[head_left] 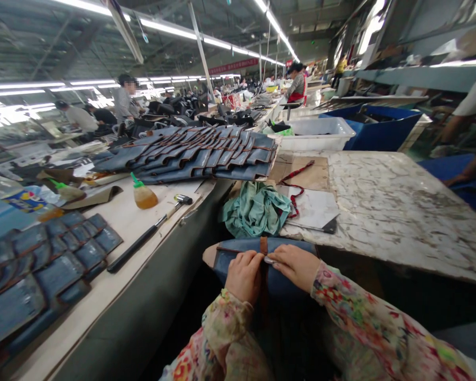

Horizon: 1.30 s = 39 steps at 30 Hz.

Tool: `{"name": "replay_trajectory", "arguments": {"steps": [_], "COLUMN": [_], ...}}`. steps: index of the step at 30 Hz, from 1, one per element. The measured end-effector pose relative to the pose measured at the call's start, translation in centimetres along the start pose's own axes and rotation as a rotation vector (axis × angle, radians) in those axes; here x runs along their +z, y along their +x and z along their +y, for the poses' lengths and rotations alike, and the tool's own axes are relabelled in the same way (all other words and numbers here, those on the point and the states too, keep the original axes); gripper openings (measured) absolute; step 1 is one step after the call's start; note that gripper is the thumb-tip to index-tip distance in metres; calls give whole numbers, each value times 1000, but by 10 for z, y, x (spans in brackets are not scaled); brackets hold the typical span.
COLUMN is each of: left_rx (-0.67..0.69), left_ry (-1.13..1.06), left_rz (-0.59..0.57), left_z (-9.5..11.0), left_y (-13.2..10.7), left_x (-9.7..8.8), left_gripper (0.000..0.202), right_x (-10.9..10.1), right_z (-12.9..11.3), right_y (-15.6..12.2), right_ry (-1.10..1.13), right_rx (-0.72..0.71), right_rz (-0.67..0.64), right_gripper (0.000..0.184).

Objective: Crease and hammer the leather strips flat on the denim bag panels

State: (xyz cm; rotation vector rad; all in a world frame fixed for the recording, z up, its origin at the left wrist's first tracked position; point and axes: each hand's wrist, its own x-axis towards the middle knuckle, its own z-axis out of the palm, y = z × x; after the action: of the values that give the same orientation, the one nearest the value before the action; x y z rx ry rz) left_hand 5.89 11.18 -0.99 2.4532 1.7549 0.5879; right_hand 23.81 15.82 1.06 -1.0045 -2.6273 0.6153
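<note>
A blue leather-like panel (230, 253) with a brown strip (264, 246) across its middle lies in front of me, its left end pale and pointed. My left hand (244, 275) is closed at the panel, thumb and fingertips pinching beside the brown strip. From the right, my right hand (295, 266) presses its closed fingers on the same spot, and the two hands' fingertips nearly meet. A small pale, shiny bit shows at the right fingertips; whether it is a nail or a tool I cannot tell. The panel's lower part falls into shadow.
Left, a bench holds a hammer (150, 233), a glue bottle (145, 194) and stacked blue panels (63, 259). More panels (206, 153) overlap ahead. A green cloth (257, 209) lies by the marbled table (400, 206). White (315, 133) and blue bins (375, 127) stand behind; people work farther off.
</note>
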Motion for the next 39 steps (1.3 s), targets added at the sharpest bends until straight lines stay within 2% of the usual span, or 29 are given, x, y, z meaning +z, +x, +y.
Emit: {"name": "replay_trajectory", "arguments": {"steps": [6, 13, 18, 24, 29, 34, 39], "left_rx": [52, 156, 133, 91, 103, 99, 43], "left_ry": [21, 10, 6, 8, 19, 36, 51], "left_rz": [-5, -29, -89, -145, -114, -33, 33], "left_z": [0, 2, 4, 7, 10, 10, -3], "left_y": [-8, -4, -1, 4, 2, -5, -11], "left_x": [2, -2, -6, -13, -15, -12, -11], "left_gripper": [39, 36, 34, 31, 31, 30, 32], "right_x": [1, -3, -5, 1, 5, -5, -10], "right_z": [-3, -20, -27, -26, -24, -17, -2], "right_y": [-6, -4, 4, 12, 0, -26, -41], "right_ry": [31, -116, -223, -338, -458, -533, -374], "right_rx": [71, 206, 287, 237, 221, 244, 188], "right_rz": [50, -19, -45, -19, -4, -8, 113], "right_gripper": [28, 28, 26, 23, 29, 32, 27]}}
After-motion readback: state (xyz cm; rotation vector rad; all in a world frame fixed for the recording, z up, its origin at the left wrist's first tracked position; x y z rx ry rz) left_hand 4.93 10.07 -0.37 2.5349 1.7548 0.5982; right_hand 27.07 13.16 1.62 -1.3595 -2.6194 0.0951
